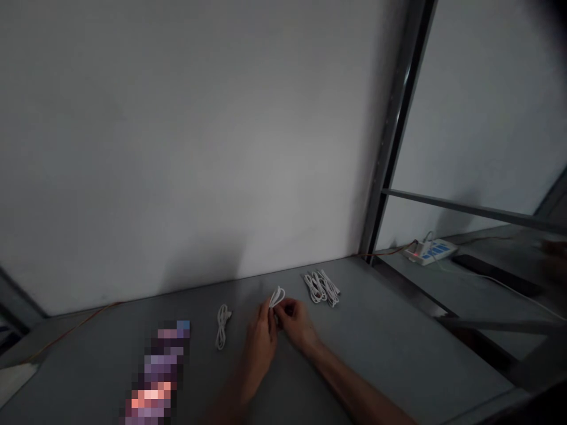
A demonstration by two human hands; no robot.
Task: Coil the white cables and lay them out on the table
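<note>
Both hands meet over the grey shelf, around a white cable [277, 296] whose loops stick up above the fingers. My left hand [262, 333] is closed on the bundle from the left. From the right, my right hand [296, 321] pinches at its middle with thumb and forefinger; the exact spot it grips is hidden by the fingers. To the left lies another coiled white cable [222, 326], bound at its middle. Several coiled white cables [321, 287] lie side by side behind and to the right of my right hand.
A blurred-out, pixelated object [155, 378] lies at front left on the grey shelf [212, 389]. A white wall [212, 147] rises behind. At right, past a metal post [396, 130], are a power strip [429, 251] and a dark flat object [496, 275].
</note>
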